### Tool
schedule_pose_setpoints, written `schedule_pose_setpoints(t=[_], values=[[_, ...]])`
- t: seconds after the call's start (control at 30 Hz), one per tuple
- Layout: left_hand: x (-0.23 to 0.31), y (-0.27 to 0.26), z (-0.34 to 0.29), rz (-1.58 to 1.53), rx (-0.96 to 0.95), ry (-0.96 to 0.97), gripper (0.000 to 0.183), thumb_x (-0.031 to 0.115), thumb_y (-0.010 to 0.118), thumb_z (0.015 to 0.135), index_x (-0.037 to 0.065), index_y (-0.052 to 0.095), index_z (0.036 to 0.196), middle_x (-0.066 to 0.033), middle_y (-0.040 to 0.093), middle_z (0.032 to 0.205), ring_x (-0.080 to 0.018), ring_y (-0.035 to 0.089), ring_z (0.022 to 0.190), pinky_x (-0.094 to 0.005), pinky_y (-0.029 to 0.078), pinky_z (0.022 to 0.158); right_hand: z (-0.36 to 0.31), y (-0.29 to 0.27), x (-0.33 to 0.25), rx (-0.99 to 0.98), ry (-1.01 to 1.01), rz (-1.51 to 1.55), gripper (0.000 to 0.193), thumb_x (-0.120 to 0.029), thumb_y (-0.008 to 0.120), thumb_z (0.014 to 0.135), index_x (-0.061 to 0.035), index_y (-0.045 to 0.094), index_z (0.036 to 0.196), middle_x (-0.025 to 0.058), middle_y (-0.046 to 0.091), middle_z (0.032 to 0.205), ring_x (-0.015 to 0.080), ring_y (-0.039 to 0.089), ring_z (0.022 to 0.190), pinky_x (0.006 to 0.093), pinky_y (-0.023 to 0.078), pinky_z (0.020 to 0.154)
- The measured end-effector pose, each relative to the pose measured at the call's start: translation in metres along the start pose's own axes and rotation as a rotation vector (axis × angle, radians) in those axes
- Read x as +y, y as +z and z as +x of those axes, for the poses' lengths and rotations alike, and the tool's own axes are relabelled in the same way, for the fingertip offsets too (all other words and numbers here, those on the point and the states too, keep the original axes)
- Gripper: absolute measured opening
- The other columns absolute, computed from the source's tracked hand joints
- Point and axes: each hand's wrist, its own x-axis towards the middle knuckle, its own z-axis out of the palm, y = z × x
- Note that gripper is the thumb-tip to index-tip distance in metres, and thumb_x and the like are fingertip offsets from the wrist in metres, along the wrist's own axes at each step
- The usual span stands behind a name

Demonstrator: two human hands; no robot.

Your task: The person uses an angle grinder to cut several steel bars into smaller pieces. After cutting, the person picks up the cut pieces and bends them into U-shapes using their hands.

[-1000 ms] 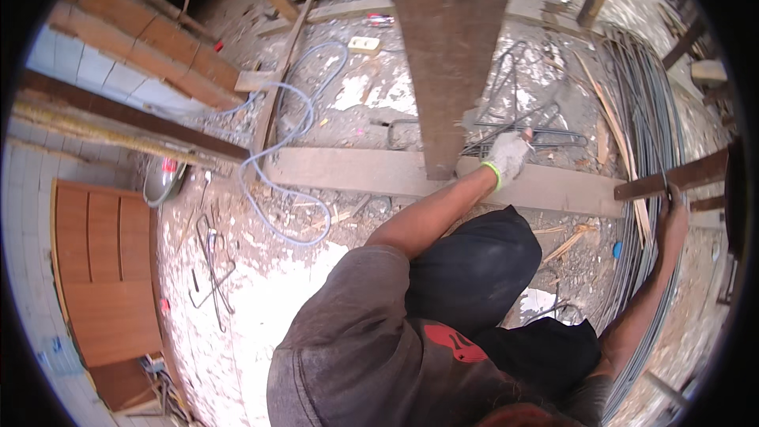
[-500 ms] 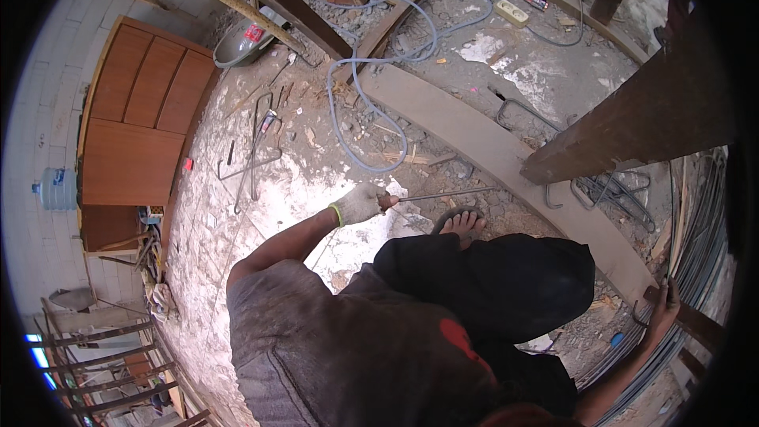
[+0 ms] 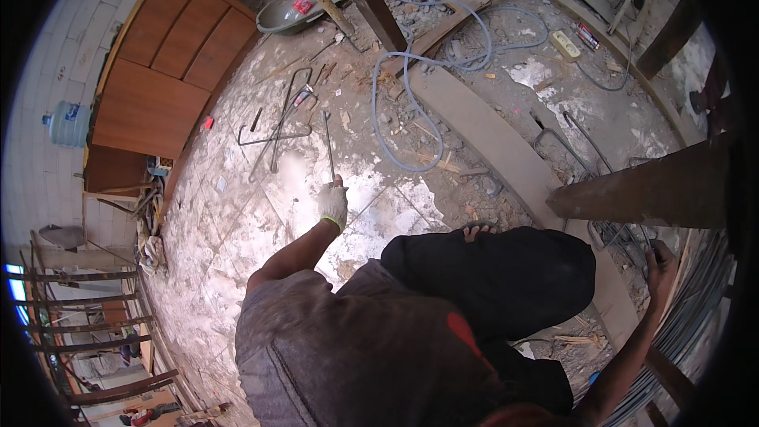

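My left hand (image 3: 334, 201), in a pale work glove, is closed round one end of a thin steel rod (image 3: 329, 146). That rod points away from me over the dusty floor. My bare right hand (image 3: 661, 262) is far to the right, fingers closed on what looks like a second steel rod (image 3: 587, 139) with a hooked far end. A wooden post hides the middle of this one. Several bent steel bars (image 3: 278, 122) lie crossed on the floor beyond my left hand. More bent bars (image 3: 621, 241) lie beside my right hand.
A long plank (image 3: 474, 130) crosses the floor, and a thick wooden post (image 3: 640, 186) slants in from the right. Grey hose (image 3: 379, 130) loops beyond. A bundle of long bars (image 3: 692, 308) runs below my right hand. A basin (image 3: 288, 17) and a brown cabinet (image 3: 146, 99) stand at left.
My left hand has moved left and away, and its rod has swung from pointing right to pointing away. My right hand has risen from the bar bundle, and a hooked rod now shows beyond the post.
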Motion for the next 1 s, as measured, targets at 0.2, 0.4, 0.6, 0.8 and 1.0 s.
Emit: schedule_pose_setpoints(t=[0.2, 0.4, 0.6, 0.8, 1.0], values=[[0.036, 0.108, -0.058, -0.003, -0.223, 0.407, 0.047, 0.045, 0.052, 0.100, 0.003, 0.057, 0.079, -0.0041, 0.049, 0.060, -0.0172, 0.048, 0.052, -0.0360, 0.040, 0.051, 0.057, 0.032, -0.001, 0.209, -0.024, 0.403, 0.019, -0.007, 0.067, 0.086, 0.0061, 0.068, 0.100, 0.0119, 0.070, 0.091, 0.0174, 0.065, 0.084, 0.0312, 0.052, 0.079], [0.163, 0.204, -0.137, 0.438, -0.431, 1.181, 0.038, 0.035, 0.052, 0.098, 0.000, 0.062, 0.086, -0.0198, 0.060, 0.071, -0.0382, 0.062, 0.075, -0.0477, 0.047, 0.068, 0.133, 0.041, -0.117, -0.274, -0.169, 0.671, 0.017, -0.004, 0.071, 0.083, 0.0052, 0.070, 0.097, 0.0102, 0.071, 0.091, 0.0154, 0.066, 0.084, 0.0298, 0.052, 0.076], [0.176, 0.268, -0.201, 0.592, -0.995, 1.036, 0.036, 0.034, 0.051, 0.098, 0.001, 0.060, 0.086, -0.0215, 0.064, 0.079, -0.0417, 0.063, 0.081, -0.0512, 0.047, 0.071, 0.177, 0.034, -0.181, -0.857, -0.048, 0.233, 0.021, -0.005, 0.075, 0.080, 0.0054, 0.070, 0.098, 0.0067, 0.071, 0.084, 0.0123, 0.066, 0.081, 0.0280, 0.052, 0.071], [0.136, 0.215, -0.166, 0.663, -0.865, 0.793, 0.042, 0.040, 0.052, 0.096, 0.000, 0.059, 0.088, -0.0235, 0.063, 0.080, -0.0433, 0.063, 0.083, -0.0494, 0.047, 0.071, 0.154, 0.052, -0.174, -0.337, -0.249, 0.412, 0.025, -0.012, 0.071, 0.086, 0.0013, 0.069, 0.107, 0.0076, 0.070, 0.100, 0.0161, 0.063, 0.098, 0.0302, 0.047, 0.089], [0.074, 0.055, -0.090, 0.579, -0.361, 0.437, 0.049, 0.040, 0.050, 0.099, -0.005, 0.057, 0.082, -0.0222, 0.062, 0.069, -0.0348, 0.067, 0.069, -0.0430, 0.049, 0.060, 0.094, -0.009, -0.027, 0.110, 0.077, 0.109, 0.035, -0.021, 0.062, 0.094, 0.0014, 0.062, 0.120, 0.0086, 0.065, 0.111, 0.0178, 0.059, 0.102, 0.0316, 0.045, 0.090]])
